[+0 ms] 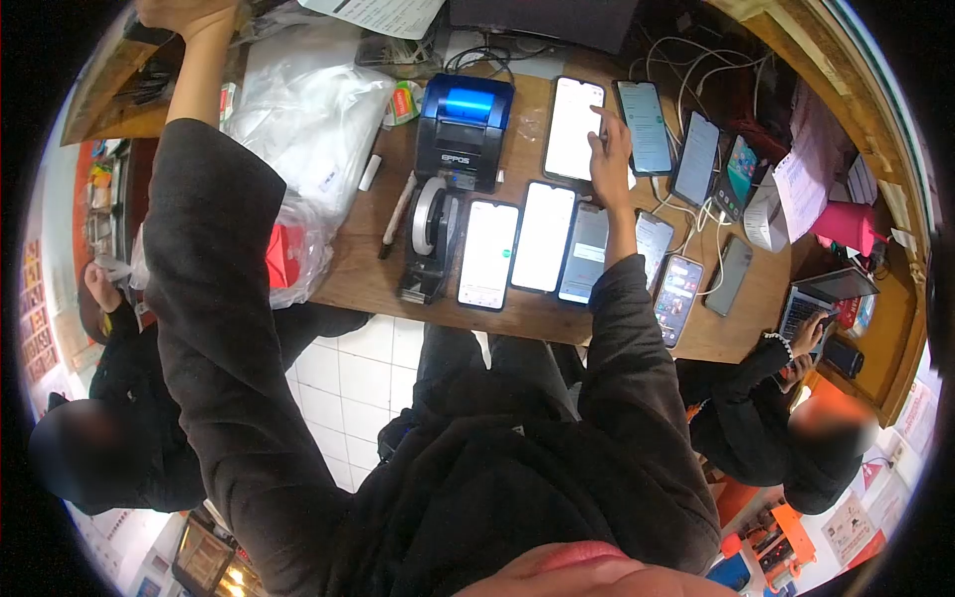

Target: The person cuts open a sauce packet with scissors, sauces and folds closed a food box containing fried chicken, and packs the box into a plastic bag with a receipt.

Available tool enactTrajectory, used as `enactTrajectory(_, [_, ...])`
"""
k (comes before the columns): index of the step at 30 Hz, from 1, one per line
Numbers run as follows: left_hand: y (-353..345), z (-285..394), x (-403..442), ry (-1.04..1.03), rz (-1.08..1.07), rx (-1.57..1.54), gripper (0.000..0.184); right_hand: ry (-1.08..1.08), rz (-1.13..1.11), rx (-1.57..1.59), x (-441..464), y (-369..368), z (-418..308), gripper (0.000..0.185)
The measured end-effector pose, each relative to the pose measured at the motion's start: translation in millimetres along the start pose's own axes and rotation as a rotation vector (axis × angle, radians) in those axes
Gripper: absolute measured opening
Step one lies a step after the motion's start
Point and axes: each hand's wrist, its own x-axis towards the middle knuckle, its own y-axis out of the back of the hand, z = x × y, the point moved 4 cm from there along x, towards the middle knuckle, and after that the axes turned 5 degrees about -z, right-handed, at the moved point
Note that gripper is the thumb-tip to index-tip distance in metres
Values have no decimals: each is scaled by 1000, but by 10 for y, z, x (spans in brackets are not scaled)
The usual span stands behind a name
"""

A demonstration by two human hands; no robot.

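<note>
My right hand [612, 154] is over a phone [573, 129] with a bright white screen, its index finger stretched out to the display. The fingers are apart and hold nothing. Just below lie more phones: one with a white screen [544, 237], another white-screened one [487, 254], and a greyer one [584, 254] partly under my wrist. My left hand [189, 15] is raised at the top left edge beside a dark object. Its fingers are mostly cut off by the frame, so their grip is unclear.
A blue-and-black receipt printer [458, 129] and a tape dispenser [431, 239] stand mid-table. Plastic bags [298, 109] fill the left. Several cabled phones, such as a dark-framed one [647, 127], lie right. One person [756, 398] uses a laptop [821, 298]; another [119, 398] sits left.
</note>
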Motion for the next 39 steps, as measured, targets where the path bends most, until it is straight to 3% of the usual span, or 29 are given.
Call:
enactTrajectory(8, [2,22,5,-16,0,19,20,-30,-19,146,10,36,82,38])
enactTrajectory(17, [5,34,7,3,-1,28,20,55,-2,76,17,6,94,39])
enactTrajectory(29, [-5,-31,-12,-11,14,-13,18,-47,11,79,43,-8,144,44])
enactTrajectory(35, [-7,2,2,5,-3,-14,18,109,11,-329,-14,-69,-12,47])
enactTrajectory(39, [-7,-19,-15,0,13,-13,19,38,50,-94,3,-43,6,46])
